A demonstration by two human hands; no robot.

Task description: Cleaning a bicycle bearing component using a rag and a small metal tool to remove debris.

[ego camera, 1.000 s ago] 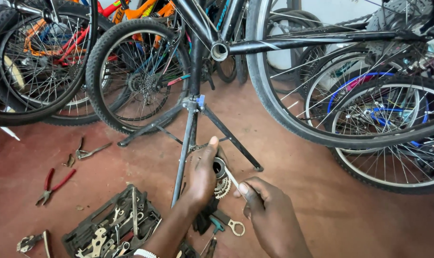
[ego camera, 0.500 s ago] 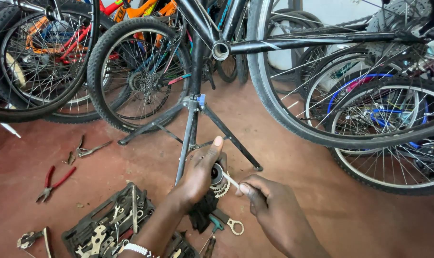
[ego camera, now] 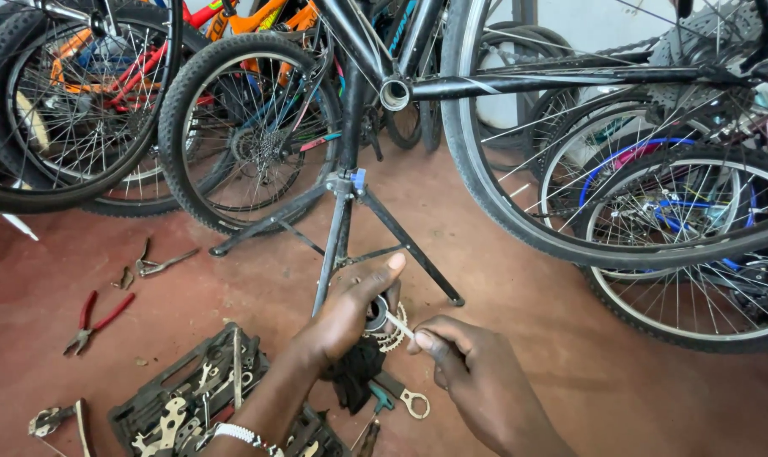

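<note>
Left hand (ego camera: 350, 317) clamps the toothed sprocket cluster (ego camera: 386, 326) low at centre, above the floor; right hand (ego camera: 477, 377) pinches a thin pick (ego camera: 399, 325) into its bore. I keep the cluster steady and probe gently.

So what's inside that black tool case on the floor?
The open black tool case holds flat silver wrenches and other small metal tools. Its right part is covered by the person's left forearm, so what lies there cannot be seen.

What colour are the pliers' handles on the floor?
Red, clearest in the head view: the red-handled metal pliers lie left.
</note>
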